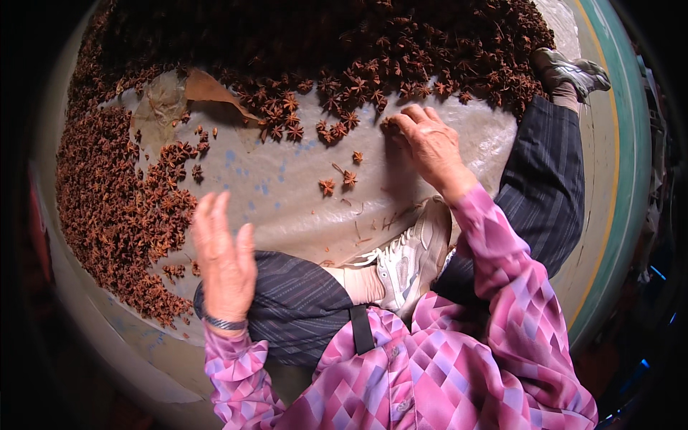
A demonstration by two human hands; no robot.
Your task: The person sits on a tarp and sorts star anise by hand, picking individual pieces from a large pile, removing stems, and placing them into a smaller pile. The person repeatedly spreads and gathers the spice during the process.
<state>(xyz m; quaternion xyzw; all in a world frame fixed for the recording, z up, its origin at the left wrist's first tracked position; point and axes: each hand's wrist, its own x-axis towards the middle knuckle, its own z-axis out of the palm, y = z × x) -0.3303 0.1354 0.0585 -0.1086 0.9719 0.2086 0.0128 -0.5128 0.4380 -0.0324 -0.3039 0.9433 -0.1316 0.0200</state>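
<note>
Dark star anise pods (371, 75) lie in a large heap across the top of the view, on a pale plastic sheet (279, 209). A second heap of smaller, redder star anise (118, 209) spreads along the left. My left hand (224, 252), with a bracelet at the wrist, is raised with fingers apart at this heap's right edge and holds nothing visible. My right hand (427, 140) is just below the dark heap, its fingers bent down around a small brownish piece (388, 124), probably a star anise. A few loose star anise (349, 178) lie between my hands.
A torn brown sheet piece (215, 91) and a crumpled translucent piece (161, 105) lie between the heaps. My white shoe (403, 263) and folded leg are close below, my other shoe (575, 72) at the upper right. Stem bits (363, 228) dot the sheet. A green floor band (629, 145) curves along the right.
</note>
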